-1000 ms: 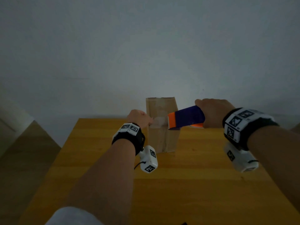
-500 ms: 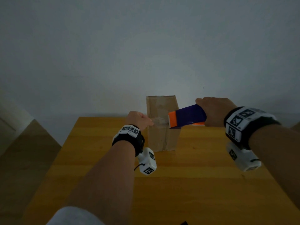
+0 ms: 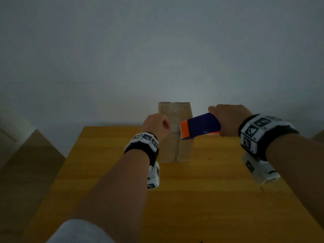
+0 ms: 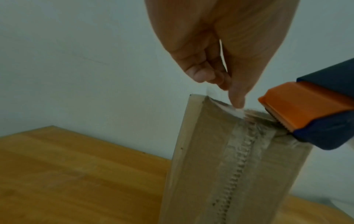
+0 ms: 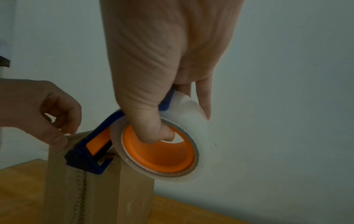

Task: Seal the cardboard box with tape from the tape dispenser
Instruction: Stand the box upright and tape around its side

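Currently right hand (image 3: 228, 120) grips tape dispenser (image 3: 201, 126), thumb inside roll core; left hand (image 3: 155, 125) pinches tape end (image 4: 233, 111) at upright cardboard box (image 3: 173, 149) top edge.

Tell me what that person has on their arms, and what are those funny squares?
No gloves on the left hand or right hand. The left wristband and right wristband are black straps with white panels carrying black-and-white square codes. Under each hangs a white boxy camera, left camera and right camera, with codes too. A white sleeve covers the left upper arm.
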